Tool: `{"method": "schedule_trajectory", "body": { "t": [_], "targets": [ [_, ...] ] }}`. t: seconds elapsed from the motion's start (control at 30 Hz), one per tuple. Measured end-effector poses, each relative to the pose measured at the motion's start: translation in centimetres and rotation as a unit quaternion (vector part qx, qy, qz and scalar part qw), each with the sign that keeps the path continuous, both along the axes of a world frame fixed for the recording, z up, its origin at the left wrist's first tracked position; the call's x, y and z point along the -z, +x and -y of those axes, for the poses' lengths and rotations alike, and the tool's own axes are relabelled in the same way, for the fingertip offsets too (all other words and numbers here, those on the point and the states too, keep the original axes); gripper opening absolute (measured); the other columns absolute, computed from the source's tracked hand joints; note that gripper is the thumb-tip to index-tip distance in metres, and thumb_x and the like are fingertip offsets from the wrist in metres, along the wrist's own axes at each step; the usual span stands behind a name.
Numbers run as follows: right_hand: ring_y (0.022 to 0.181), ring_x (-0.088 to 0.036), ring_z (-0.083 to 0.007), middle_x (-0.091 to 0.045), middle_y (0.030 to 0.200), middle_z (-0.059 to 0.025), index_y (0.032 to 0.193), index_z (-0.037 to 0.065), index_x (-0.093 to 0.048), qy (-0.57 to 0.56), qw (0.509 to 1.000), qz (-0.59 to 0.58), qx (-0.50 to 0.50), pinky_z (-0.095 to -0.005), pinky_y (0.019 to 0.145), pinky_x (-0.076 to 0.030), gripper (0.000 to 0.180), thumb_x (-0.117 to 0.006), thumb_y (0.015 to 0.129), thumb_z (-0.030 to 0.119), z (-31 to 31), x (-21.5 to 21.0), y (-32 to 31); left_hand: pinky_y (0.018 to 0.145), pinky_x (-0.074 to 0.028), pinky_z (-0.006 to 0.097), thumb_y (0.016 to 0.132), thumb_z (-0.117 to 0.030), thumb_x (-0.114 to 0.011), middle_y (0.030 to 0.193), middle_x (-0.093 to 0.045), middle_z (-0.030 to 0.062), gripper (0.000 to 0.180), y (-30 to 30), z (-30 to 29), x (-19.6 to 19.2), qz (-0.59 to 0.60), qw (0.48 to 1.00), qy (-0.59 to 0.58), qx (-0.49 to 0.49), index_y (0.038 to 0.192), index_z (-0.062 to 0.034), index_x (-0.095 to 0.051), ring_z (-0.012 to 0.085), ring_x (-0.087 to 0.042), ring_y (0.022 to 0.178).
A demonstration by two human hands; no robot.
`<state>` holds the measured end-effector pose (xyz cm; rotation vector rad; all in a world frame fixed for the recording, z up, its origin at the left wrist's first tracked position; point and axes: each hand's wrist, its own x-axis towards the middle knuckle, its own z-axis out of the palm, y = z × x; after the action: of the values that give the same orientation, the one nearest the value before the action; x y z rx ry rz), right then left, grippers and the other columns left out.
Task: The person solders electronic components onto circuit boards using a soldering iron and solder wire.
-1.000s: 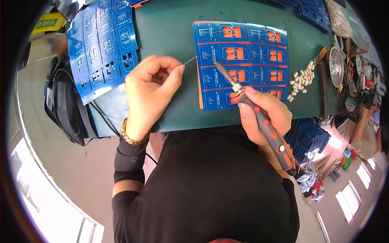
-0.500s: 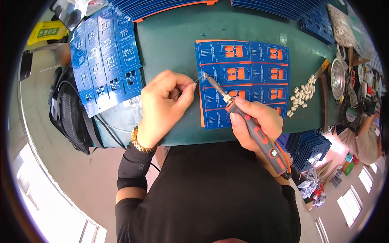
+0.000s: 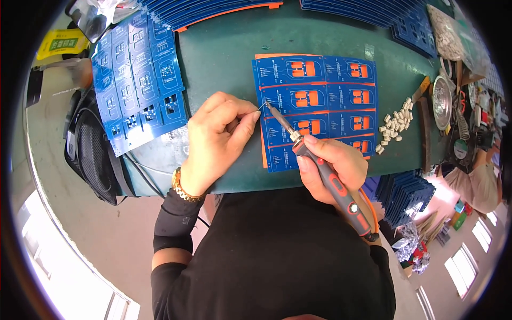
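A blue circuit board panel (image 3: pixel 316 76) with cut-outs lies on the green work mat, and orange shows through its openings and along its edges. My right hand (image 3: pixel 337 165) is closed round a grey and red soldering iron (image 3: pixel 335 184), whose tip meets the left part of the panel in its second row. Between thumb and forefinger, my left hand (image 3: pixel 221 136) pinches a thin solder wire (image 3: pixel 262 106). The wire's end reaches the board close to the iron's tip. The rest of the wire is hidden by the hand.
Several small white connectors (image 3: pixel 396 127) lie in a pile right of the panel. More blue boards (image 3: pixel 138 74) overlap at the left, and stacked boards (image 3: pixel 224 8) line the far side. A metal dish (image 3: pixel 442 104) and a black mesh bag (image 3: pixel 93 152) sit near the sides.
My right hand and the soldering iron have shifted slightly left and down. The tip stays near the same spot on the panel. My left hand has barely moved.
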<state>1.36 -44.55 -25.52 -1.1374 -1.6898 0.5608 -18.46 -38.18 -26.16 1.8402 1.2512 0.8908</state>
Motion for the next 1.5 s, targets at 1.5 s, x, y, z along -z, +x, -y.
{"method": "schedule_trajectory", "body": {
  "t": [1.5],
  "targets": [
    [0.077, -0.066, -0.0147, -0.067, 0.089, -0.0156, 0.110, -0.007, -0.059, -0.161, 0.985, -0.066, -0.002, -0.0263, 0.071, -0.054, 0.025, -0.063, 0.086, -0.003, 1.2, -0.6, 0.3, 0.049, -0.034, 0.014, 0.076, 0.008, -0.071, 0.075, -0.061, 0.0007, 0.069, -0.7, 0.4, 1.3, 0.106, 0.991, -0.062, -0.047, 0.137, -0.0039, -0.042, -0.0008, -0.041, 0.054]
  ]
}}
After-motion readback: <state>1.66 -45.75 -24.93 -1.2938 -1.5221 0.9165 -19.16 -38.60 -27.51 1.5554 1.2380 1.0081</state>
